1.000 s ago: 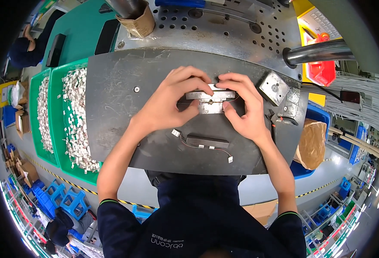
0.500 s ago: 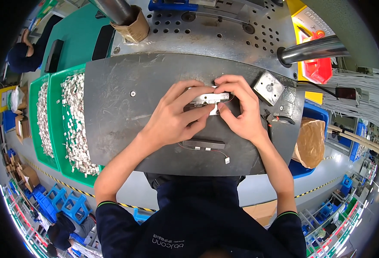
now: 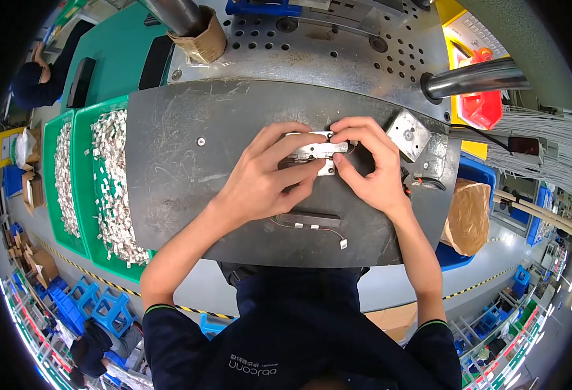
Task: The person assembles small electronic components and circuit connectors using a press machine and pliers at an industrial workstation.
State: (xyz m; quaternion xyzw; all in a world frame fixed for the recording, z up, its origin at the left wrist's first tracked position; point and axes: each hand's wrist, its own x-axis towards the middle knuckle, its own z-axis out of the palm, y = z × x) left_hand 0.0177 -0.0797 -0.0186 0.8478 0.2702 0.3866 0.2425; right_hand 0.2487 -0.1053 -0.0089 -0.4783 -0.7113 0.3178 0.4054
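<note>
A small silvery metal fixture lies on the dark work board, with both of my hands around it. My left hand grips its left part, fingers over the far side and thumb along the near side. At its right end my right hand is closed, index finger and thumb pinching the metal block; a thin wire shows beside the fingertips. The fixture's left end is hidden under my left fingers. Nearer to me lies a dark flat bar with a thin cable and a small white connector.
Green bins full of small white connectors stand left of the board. A square metal block and dark-handled pliers lie at the right. Beyond stands a perforated steel plate with posts. Brown paper fills a blue bin.
My right thumb and fingers have shifted slightly along the fixture's right end, and more of its metal top shows. My left hand keeps nearly the same place.
</note>
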